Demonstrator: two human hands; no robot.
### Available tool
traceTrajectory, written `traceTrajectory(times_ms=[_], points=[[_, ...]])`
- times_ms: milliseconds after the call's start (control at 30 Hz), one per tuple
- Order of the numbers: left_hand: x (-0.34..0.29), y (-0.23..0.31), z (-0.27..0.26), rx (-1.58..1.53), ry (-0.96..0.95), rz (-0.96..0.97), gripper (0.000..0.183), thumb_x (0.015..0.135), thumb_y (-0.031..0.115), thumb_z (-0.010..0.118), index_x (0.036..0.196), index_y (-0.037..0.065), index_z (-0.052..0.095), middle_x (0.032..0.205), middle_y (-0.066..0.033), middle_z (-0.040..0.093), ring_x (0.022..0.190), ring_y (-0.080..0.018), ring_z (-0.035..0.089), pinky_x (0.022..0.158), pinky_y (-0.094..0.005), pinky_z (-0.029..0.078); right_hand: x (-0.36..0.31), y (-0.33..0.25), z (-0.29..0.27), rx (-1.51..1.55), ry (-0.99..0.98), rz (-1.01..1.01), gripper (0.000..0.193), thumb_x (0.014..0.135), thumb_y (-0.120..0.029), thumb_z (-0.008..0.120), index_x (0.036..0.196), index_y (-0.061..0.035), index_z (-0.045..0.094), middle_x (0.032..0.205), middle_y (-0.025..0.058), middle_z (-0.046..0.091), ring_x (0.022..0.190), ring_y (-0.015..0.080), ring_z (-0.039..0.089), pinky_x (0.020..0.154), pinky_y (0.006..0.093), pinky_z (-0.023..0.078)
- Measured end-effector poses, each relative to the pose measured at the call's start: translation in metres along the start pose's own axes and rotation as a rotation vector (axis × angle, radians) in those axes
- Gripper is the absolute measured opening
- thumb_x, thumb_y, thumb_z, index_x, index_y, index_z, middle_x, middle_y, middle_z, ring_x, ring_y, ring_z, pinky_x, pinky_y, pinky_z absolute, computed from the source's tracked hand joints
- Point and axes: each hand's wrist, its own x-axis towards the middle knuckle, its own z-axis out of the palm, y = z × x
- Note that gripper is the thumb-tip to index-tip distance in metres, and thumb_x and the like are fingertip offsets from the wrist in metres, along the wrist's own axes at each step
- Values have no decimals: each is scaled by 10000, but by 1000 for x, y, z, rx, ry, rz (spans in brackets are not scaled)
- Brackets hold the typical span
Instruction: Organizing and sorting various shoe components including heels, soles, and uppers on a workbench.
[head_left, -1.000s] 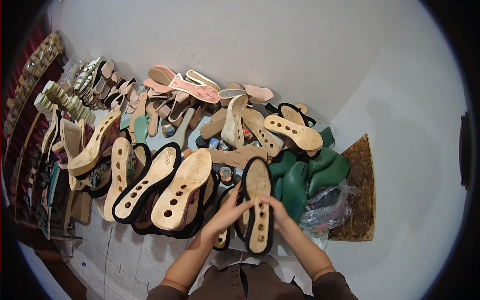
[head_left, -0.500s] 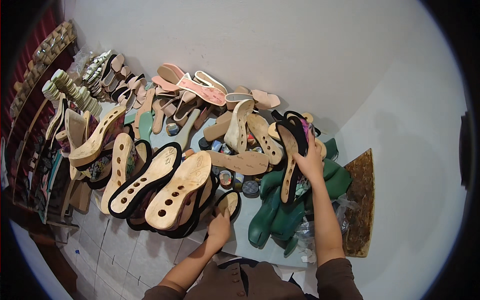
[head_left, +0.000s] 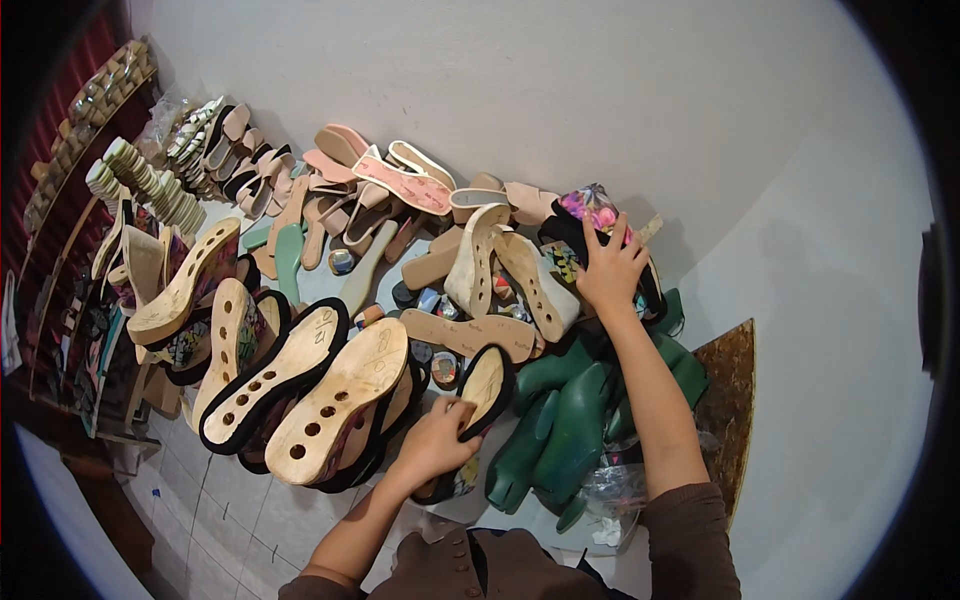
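Note:
My left hand grips a black-edged wedge sandal by its side near the table's front edge. The sandal is tilted, its pale wooden underside facing up and patterned fabric showing below. At the right rear, my right hand lies with spread fingers against a floral sandal with pink and black parts. Part of that sandal is hidden beneath the hand. Left of my left hand stand several wooden wedge soles with black-trimmed sandals, their undersides up and holes drilled through them.
Dark green shoe lasts lie in front of my right forearm, beside clear plastic. Pale wedges, a flat insole and pink sandals cover the table's middle and back. A brown board leans at right; shelves stand at left.
My right hand has moved farther back with the floral sandal, set it down at the rear, and spread its fingers. My left hand has raised the wedge sandal slightly and shifted it right.

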Motion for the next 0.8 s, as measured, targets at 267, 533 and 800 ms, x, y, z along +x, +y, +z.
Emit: traceTrajectory(times_ms=[267,533,800], points=[[75,25,2,-158,366,88,507,709,221,663,1168,53,530,1224,-148,464,1063,-336,525,891,-378,436,42,39,14,-135,84,-45,774,643,-215,676,1348,-328,378,1347,208,355,1122,403,392,940,507,303],[144,38,33,-179,477,77,534,689,237,685,1133,-21,536,1192,-196,463,1071,-351,503,911,-382,420,9,79,17,-84,8,57,952,563,-306,768,1385,-341,288,1388,203,271,1131,390,379,905,513,326],[186,67,75,-404,469,84,530,725,203,621,1179,-16,461,1222,-229,403,1081,-420,454,920,-447,390,-40,61,15,120,23,-14,962,552,-263,769,1383,-326,288,1399,202,253,1190,392,328,945,533,289]])
